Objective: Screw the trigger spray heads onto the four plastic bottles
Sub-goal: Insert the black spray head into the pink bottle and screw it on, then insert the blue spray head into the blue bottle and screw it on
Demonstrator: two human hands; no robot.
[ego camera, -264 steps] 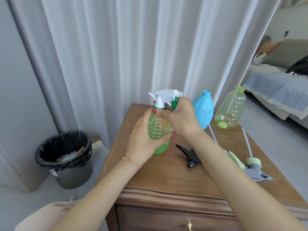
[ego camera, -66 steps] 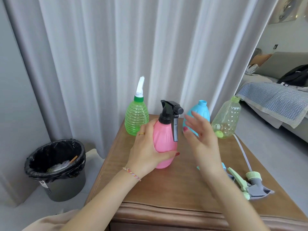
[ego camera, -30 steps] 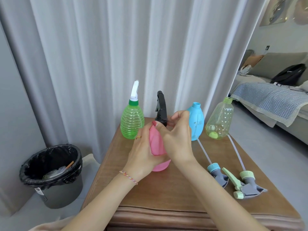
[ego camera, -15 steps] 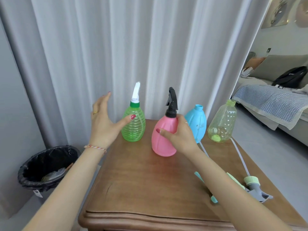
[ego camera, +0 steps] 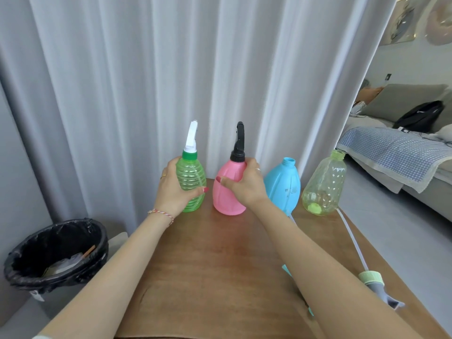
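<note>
Room: white curtain (ego camera: pixel 146 81) behind wooden counter (ego camera: pixel 215 265); black bin (ego camera: pixel 56 250) on floor at left, sofa (ego camera: pixel 403 133) far right.
L hand (ego camera: pixel 175 189): wrapped round green ribbed bottle (ego camera: pixel 192 179), white spray head (ego camera: pixel 191 137) fitted on top.
R hand (ego camera: pixel 244 184): clasping pink bottle (ego camera: pixel 226 192), black spray head (ego camera: pixel 239 143) on.
Blue bottle (ego camera: pixel 283 185): upright just right of pink, neck bare.
Clear yellow-green bottle (ego camera: pixel 324 187): rightmost, neck bare.
Loose spray head (ego camera: pixel 374 285): lying w/ tube on counter, right edge; 2nd one mostly hidden under R forearm.
</note>
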